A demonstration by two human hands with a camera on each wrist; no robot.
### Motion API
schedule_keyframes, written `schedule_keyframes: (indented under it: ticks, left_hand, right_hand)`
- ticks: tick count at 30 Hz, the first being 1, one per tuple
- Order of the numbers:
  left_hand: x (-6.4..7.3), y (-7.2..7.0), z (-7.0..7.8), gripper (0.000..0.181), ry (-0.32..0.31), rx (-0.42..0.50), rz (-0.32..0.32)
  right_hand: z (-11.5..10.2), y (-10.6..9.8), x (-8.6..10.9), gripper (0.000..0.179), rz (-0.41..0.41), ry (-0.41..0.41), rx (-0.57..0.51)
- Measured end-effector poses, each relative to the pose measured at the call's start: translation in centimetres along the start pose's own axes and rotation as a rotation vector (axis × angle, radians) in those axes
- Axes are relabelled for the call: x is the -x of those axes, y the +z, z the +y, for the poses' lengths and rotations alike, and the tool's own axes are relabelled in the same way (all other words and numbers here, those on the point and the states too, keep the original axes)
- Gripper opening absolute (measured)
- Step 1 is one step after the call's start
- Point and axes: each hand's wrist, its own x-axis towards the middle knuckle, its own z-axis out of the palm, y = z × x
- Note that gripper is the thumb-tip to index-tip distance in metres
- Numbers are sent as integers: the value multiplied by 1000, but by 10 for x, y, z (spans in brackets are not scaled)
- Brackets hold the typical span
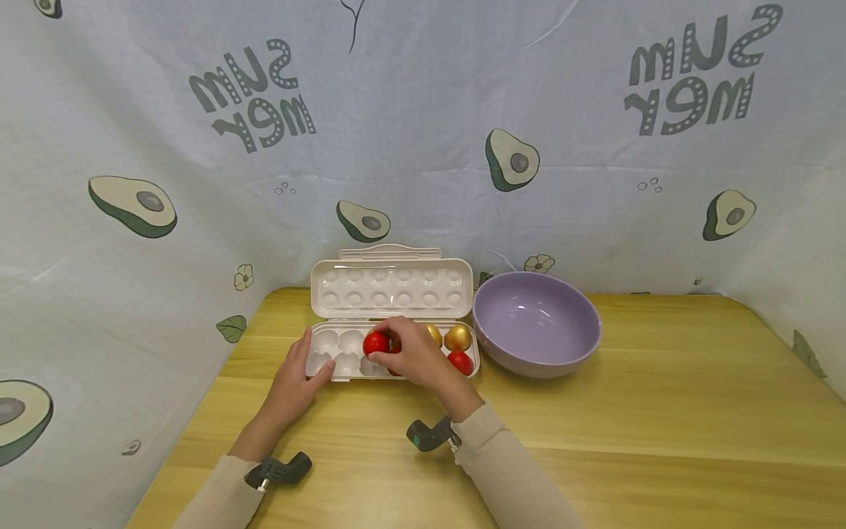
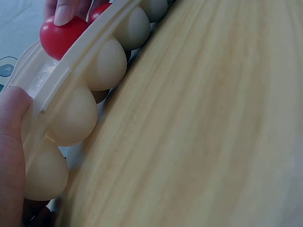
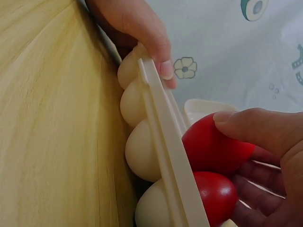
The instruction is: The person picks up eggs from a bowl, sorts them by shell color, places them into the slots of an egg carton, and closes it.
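A cream plastic egg carton lies with its lid raised toward the back, its cups facing up. My left hand grips the carton's left end, the thumb over the front rim. With thumb and fingers, my right hand pinches a glossy red egg at the cups near the carton's middle. Another red egg sits in the carton close beside it, partly hidden by the right hand in the head view. At the right end are a gold egg and a red egg. Cups by the left hand hold no eggs.
A purple bowl stands just right of the carton on the wooden table. Behind it hangs a pale curtain with printed avocados. Dark wrist devices sit on both sleeves.
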Motion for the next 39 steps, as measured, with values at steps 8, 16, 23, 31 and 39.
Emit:
schedule_keyframes:
  ticks: [8, 16, 23, 31, 39]
  left_hand:
    - [0, -1, 0, 85, -14, 1, -7]
    - [0, -1, 0, 85, -15, 0, -7]
    - [0, -1, 1, 84, -14, -10, -4]
    - [0, -2, 2, 83, -14, -22, -7]
    - [0, -1, 2, 83, -18, -17, -10]
  right_hand:
    - [0, -1, -1, 39, -25, 14, 26]
    - [-1, 0, -1, 38, -49, 22, 64]
    - [-1, 2, 0, 37, -57, 11, 73]
    - [-1, 4, 0, 34, -72, 8, 72]
    - [-2, 4, 0, 34, -73, 0, 104]
